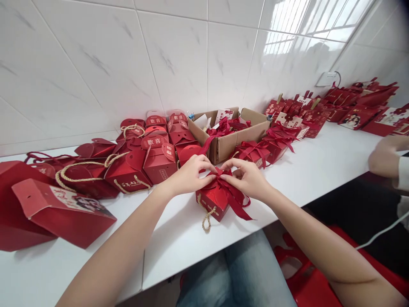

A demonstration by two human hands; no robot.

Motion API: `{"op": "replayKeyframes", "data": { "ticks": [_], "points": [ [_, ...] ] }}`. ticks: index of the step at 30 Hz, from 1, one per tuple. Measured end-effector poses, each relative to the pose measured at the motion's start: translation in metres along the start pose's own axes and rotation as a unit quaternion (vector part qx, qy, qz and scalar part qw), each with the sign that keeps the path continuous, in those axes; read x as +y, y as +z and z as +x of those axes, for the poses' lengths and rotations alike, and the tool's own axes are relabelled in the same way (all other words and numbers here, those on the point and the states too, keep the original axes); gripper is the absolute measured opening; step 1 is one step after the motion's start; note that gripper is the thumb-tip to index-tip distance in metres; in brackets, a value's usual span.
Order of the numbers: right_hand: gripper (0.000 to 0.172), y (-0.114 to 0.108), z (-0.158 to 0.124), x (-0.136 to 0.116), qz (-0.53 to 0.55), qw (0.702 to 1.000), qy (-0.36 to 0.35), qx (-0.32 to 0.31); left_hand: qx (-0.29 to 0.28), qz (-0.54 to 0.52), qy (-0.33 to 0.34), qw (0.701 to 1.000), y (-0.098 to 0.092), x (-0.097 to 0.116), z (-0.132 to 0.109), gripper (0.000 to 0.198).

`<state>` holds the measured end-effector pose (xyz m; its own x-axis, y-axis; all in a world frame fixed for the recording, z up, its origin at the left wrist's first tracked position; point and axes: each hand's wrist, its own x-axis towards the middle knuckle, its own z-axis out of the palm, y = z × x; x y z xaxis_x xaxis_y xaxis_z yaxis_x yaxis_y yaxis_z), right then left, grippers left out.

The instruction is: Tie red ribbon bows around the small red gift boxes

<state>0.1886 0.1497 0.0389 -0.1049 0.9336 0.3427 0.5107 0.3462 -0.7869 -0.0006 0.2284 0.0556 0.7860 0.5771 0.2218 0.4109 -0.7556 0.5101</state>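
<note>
A small red gift box (212, 201) stands near the front edge of the white table, a gold cord loop hanging from its front. Dark red ribbon (238, 202) lies across its top, with tails trailing to the right. My left hand (193, 174) pinches the ribbon from the left side of the box top, thumb and fingers close together. From the right, my right hand (247, 177) grips the ribbon between thumb and fingers. The fingertips of both hands nearly meet over the middle of the box, and partly hide the ribbon there.
Several red boxes (159, 165) crowd the left. Behind my hands is an open cardboard box (230, 143) with ribbon and cards. Ribboned boxes (277, 147) and more red packages (361, 115) line the wall rightward. Another person's hand (385, 158) rests at the right edge.
</note>
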Motion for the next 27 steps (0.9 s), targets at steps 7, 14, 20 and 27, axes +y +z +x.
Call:
{"op": "replayKeyframes", "data": {
  "ticks": [7,14,20,27],
  "points": [
    [0.013,-0.001,0.0,-0.002,0.016,1.0,0.013,-0.008,0.029,-0.029,0.001,0.999,-0.002,0.009,0.0,0.011],
    [0.017,-0.004,-0.002,0.0,-0.05,0.996,-0.071,-0.019,0.005,-0.002,-0.037,0.999,-0.004,0.013,-0.001,0.008],
    [0.022,-0.006,-0.002,0.001,-0.087,0.991,-0.099,-0.013,0.023,-0.035,-0.041,0.998,-0.002,0.016,-0.003,0.007],
    [0.02,-0.005,-0.003,0.003,-0.076,0.994,-0.085,-0.001,0.06,-0.118,-0.052,0.99,0.01,0.018,-0.002,0.005]
  ]
}}
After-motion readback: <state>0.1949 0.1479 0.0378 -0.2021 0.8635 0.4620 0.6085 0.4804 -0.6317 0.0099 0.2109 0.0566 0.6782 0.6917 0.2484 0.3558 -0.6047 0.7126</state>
